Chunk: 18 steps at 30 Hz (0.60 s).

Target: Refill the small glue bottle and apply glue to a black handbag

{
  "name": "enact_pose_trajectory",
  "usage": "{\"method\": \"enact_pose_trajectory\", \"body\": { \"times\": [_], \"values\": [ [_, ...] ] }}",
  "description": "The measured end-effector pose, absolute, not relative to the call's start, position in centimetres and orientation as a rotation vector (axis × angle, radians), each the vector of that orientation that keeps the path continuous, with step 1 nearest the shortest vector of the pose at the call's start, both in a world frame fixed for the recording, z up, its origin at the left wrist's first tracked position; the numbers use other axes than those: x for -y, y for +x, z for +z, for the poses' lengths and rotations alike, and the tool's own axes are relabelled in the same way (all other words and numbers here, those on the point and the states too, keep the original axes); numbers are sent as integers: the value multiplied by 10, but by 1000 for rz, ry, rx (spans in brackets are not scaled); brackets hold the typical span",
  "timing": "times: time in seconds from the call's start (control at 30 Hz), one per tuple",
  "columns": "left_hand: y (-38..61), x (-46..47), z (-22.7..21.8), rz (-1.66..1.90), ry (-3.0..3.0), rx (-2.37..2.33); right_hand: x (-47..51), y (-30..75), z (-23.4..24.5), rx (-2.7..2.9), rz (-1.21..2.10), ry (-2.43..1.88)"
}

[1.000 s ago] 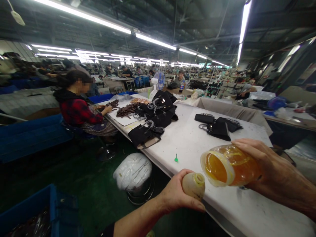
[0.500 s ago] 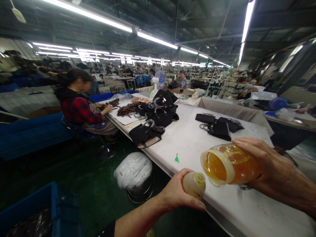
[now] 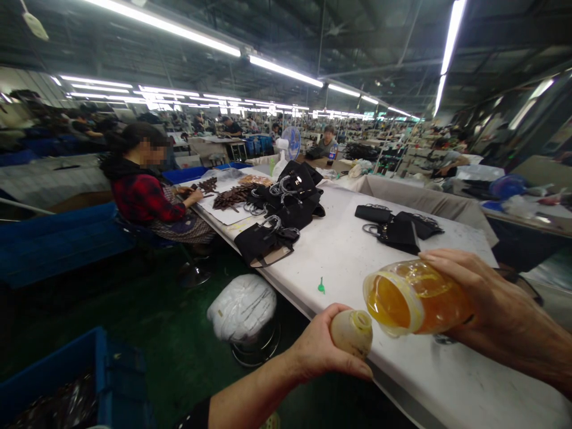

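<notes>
My right hand (image 3: 496, 313) grips a clear plastic jar (image 3: 413, 297) of amber liquid, tipped on its side with its wide open mouth facing left. Just below that mouth, my left hand (image 3: 317, 348) is wrapped round a small cream-coloured bottle (image 3: 351, 332), its open neck turned up toward the jar. Both are held over the near edge of a long white table (image 3: 348, 250). A small green cap or nozzle (image 3: 320, 287) lies on the table just beyond the bottle.
Black bags lie in a heap (image 3: 290, 199) and a smaller group (image 3: 395, 226) farther along the table. A seated person in a red plaid top (image 3: 145, 193) works at its left side. A white sack on a stool (image 3: 243, 310) and blue crates (image 3: 58, 387) stand on the green floor.
</notes>
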<state>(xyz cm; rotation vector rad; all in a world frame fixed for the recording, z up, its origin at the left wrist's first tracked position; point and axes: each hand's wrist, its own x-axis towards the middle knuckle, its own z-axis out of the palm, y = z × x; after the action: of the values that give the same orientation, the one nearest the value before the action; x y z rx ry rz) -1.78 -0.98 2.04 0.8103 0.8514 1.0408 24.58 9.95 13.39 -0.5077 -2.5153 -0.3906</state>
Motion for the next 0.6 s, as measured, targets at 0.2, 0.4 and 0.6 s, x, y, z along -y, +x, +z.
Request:
{"method": "enact_pose_trajectory", "body": {
  "times": [0.2, 0.4, 0.6],
  "values": [
    [-17, 9, 19, 1046, 827, -846, -99, 244, 135, 2510, -398, -500],
    [-17, 8, 19, 1050, 837, -840, -100, 246, 133, 2511, -391, -517],
    [-15, 5, 18, 1040, 814, -833, -101, 248, 131, 2524, -357, -534]
  ]
}}
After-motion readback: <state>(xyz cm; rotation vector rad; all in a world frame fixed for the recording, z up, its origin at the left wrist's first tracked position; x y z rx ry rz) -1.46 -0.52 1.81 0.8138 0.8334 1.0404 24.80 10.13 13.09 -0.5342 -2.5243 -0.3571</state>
